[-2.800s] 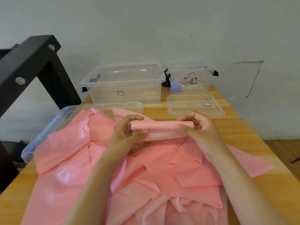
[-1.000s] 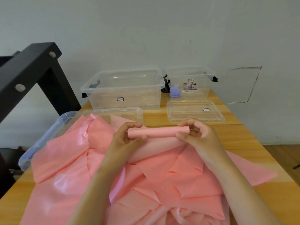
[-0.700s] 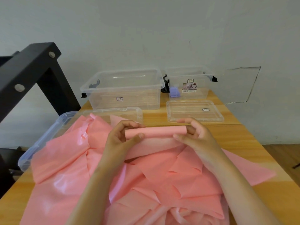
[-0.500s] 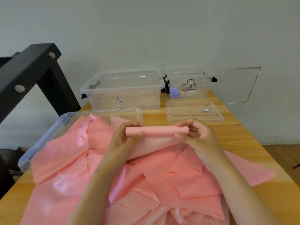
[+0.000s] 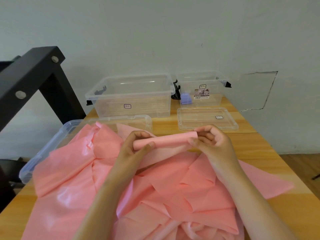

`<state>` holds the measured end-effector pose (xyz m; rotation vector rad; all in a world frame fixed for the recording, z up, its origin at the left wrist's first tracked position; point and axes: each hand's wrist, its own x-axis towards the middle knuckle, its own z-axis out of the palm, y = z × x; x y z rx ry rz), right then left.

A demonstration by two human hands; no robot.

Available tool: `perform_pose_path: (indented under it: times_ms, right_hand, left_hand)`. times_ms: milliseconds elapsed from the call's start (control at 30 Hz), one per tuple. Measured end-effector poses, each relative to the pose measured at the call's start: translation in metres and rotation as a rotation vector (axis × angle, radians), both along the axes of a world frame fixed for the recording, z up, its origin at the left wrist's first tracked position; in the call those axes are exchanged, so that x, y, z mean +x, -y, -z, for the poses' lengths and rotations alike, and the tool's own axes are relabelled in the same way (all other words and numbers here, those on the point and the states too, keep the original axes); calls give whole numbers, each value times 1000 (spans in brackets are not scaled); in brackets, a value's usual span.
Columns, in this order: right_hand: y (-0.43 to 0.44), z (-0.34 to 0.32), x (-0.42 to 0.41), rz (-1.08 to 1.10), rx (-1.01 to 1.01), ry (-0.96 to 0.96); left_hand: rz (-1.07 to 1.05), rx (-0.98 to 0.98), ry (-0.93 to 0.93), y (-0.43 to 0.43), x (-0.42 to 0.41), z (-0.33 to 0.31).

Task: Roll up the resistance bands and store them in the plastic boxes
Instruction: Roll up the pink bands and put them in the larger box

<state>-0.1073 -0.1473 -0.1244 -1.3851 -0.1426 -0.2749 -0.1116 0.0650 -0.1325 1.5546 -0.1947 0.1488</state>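
- Holds a tightly wound pink roll (image 5: 166, 141) roughly level above the bench (image 5: 259, 153), stretched between both hands and lifted just clear of the heap below.
- Grips the roll's left end with the left hand (image 5: 133, 149) — thumb on the near side, fingers curled over the top.
- Pinches the right end with the right hand (image 5: 213, 146), fingertips bent round the open edge of the tube.
- Lets the unrolled tail of that band trail from the roll down into the loose pink resistance bands (image 5: 155, 187), crumpled in a heap across the near half of the bench.
- Farther back, against the wall: a large clear box (image 5: 131, 99), open-topped, and right beside it a smaller clear box (image 5: 202, 90) with black clips and a small purple thing (image 5: 186, 99) inside.
- In front of the smaller box, flat on the bench — a clear lid (image 5: 207, 118).
- At the left, partly buried under the pink heap: a blue-edged clear piece (image 5: 52, 146), tray or lid, cannot tell which.
- Beyond the left corner, a black metal frame (image 5: 34, 71) with two round bolt heads.
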Motion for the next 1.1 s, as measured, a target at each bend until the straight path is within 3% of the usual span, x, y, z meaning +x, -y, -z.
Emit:
perform_pose_path:
  times_ms: [133, 333, 533, 700, 800, 1100]
  right_hand:
    - [-1, -1, -1, -47, -1, 3]
    - [0, 2, -1, -87, -45, -28]
    - [-1, 0, 0, -66, -83, -19]
    - [1, -3, -4, -61, -103, 27]
    - [1, -3, -4, -35, -98, 40]
    - [1, 3, 2, 95, -40, 75]
  left_hand:
    - [-32, 8, -4, 0, 1, 0]
    - [69, -182, 3, -1, 1, -3]
    - [30, -157, -2, -1, 1, -2]
    - [15, 52, -59, -1, -1, -2]
    - [26, -61, -46, -2, -1, -4]
    - [46, -142, -66, -1, -2, -5]
